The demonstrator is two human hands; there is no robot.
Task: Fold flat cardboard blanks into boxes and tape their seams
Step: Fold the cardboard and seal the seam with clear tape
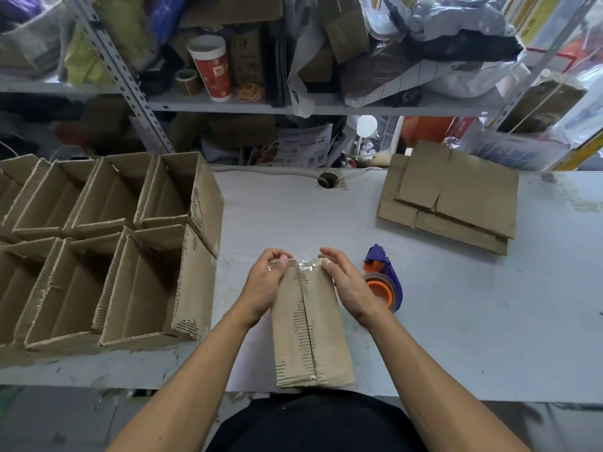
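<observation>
Box lying at table front edge, seam up, clear tape crossing far end. Left hand and right hand gripping far corners, fingers curling over edge, thumbs pressing tape. Dispenser sitting just right. Blanks stacking far right; finished boxes lining left.

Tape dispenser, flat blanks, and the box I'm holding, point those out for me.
Tape dispenser (385,272): head view, on its purple body.
Flat blanks (463,194): head view, on the top sheet.
Box (310,327): head view, on its middle seam.
</observation>
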